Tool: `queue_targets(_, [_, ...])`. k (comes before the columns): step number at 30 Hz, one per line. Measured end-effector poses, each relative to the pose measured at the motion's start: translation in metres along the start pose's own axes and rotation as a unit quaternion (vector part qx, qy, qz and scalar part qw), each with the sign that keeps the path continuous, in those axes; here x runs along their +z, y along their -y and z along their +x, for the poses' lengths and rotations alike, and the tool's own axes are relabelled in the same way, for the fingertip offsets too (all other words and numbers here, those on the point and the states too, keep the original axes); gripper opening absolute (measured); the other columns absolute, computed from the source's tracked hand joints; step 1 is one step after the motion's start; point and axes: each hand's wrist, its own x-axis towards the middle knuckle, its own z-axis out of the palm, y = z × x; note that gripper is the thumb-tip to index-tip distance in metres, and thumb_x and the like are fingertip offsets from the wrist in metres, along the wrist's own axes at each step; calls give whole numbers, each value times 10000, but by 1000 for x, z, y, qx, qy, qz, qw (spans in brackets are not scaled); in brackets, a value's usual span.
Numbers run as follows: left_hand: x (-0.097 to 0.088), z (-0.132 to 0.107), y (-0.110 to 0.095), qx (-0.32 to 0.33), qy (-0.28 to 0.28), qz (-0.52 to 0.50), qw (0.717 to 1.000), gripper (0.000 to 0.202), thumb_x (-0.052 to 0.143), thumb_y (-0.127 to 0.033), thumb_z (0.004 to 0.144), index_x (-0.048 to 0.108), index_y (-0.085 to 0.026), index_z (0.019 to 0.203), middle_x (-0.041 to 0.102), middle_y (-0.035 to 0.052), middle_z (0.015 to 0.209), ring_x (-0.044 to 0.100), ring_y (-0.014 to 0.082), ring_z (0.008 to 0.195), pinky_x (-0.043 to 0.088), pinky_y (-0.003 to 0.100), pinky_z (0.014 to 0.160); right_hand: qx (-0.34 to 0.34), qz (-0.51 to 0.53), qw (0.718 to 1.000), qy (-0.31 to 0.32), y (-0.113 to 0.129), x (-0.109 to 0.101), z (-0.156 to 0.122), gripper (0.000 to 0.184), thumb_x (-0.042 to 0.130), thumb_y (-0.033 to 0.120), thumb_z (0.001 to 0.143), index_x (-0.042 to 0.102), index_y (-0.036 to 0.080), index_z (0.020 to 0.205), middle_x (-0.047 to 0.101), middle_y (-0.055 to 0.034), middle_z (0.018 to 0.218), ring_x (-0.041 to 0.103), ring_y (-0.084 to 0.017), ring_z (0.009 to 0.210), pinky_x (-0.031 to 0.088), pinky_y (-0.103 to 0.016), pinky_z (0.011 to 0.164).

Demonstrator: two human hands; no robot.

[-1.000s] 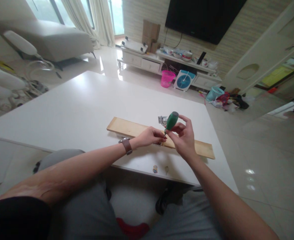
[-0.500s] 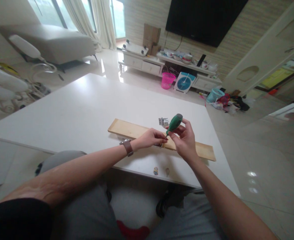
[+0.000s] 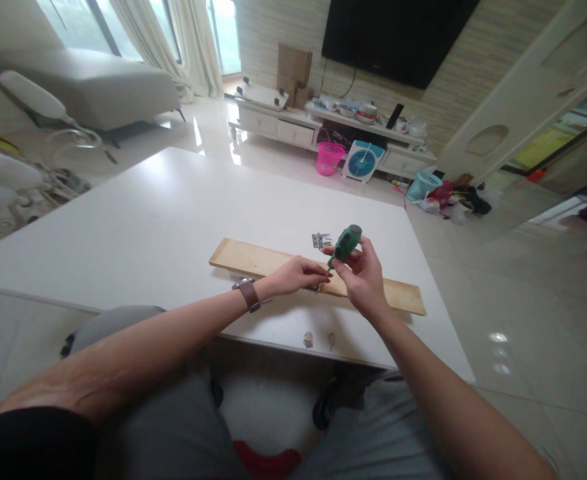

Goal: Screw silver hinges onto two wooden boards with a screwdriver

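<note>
Two small stickers (image 3: 308, 340) are seen on the tabletop (image 3: 148, 220), on the body side of the left grip (image 3: 298, 275) and the right grip (image 3: 366, 277), clear of where both are busy. A watch (image 3: 246, 293) is worn just behind the left grip. The left fingertips are pinched over the middle of a wooden board (image 3: 250, 255), beside the screwdriver's (image 3: 346, 243) tip, seemingly so that it is steadied; whether anything small is held there cannot be told. By the right grip, the green handle is grasped low and at a tilt, apparently so that the tip can be guided by the fingers. The board is laid crosswise beneath both grips, perhaps so its middle can be reached by each. Just beyond them, metal pieces (image 3: 319, 241) are gathered, presumably for easy reach. Far past both grips, a pink basket (image 3: 330, 159) and a fan (image 3: 363, 161) are set below a television (image 3: 398, 40).
</note>
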Motion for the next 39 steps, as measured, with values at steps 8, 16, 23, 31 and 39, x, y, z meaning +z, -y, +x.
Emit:
queue_targets(8, [-5, 2, 13, 23, -13, 34, 999, 249, 809, -378, 821, 830, -131, 847, 742, 41, 754, 611, 129, 670, 466, 251, 658, -16, 0, 999, -31, -7, 2, 4, 640, 909, 464, 765, 510, 323, 1247, 677, 22, 971, 756, -213, 918, 652, -419, 890])
queue_targets(16, [-4, 0, 2, 18, 6, 7, 1000, 309, 838, -415, 792, 834, -125, 895, 780, 79, 842, 656, 157, 731, 522, 276, 697, -29, 2, 1000, 11, 0, 1, -1, 505, 754, 348, 908, 484, 314, 1333, 721, -7, 996, 732, -209, 952, 610, -426, 922])
queue_targets(23, [-5, 1, 10, 17, -34, 42, 998, 280, 847, -403, 785, 832, -126, 815, 728, 37, 701, 587, 121, 623, 463, 249, 627, -28, -18, 999, -28, -5, 3, 1, 604, 915, 406, 763, 553, 306, 1237, 634, 41, 891, 690, -181, 832, 630, -376, 812])
queue_targets(31, [-6, 2, 6, 25, 12, -7, 1000, 353, 867, -459, 781, 841, -126, 892, 785, 84, 829, 655, 159, 709, 512, 288, 695, -54, -17, 998, 13, -3, 1, -4, 506, 748, 267, 902, 484, 312, 1331, 710, -5, 1002, 724, -200, 933, 611, -419, 896])
queue_targets(39, [-2, 3, 7, 9, -14, -26, 1000, 282, 901, -386, 722, 803, -126, 775, 739, 44, 716, 626, 131, 655, 486, 257, 653, -32, -39, 998, -24, -11, 1, -1, 570, 893, 354, 797, 565, 310, 1261, 689, 29, 924, 696, -188, 841, 615, -407, 849])
